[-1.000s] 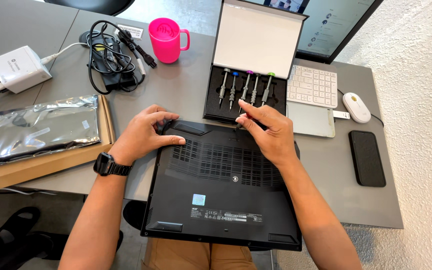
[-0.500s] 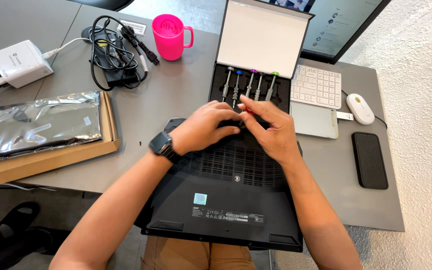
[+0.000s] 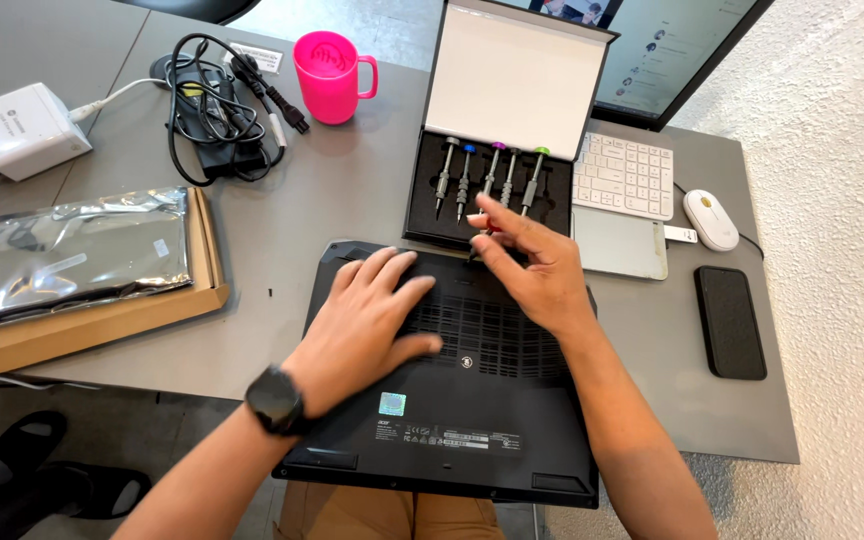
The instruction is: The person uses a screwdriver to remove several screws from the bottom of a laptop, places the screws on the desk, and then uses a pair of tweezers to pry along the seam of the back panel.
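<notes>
Head view: an upturned black laptop [image 3: 472,400] is being pressed flat at the near edge of the grey table [image 3: 352,190] by the left hand [image 3: 367,325], whose fingers are being spread wide across the vented base. A small red-tipped screwdriver [image 3: 489,226] is being pinched in the right hand [image 3: 537,270], over the laptop's far edge, just before the open screwdriver case [image 3: 492,185].

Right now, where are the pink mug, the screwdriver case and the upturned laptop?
pink mug [image 3: 327,75], head view, side wall.
screwdriver case [image 3: 510,75], head view, open lid.
upturned laptop [image 3: 492,400], head view, bare underside.
</notes>
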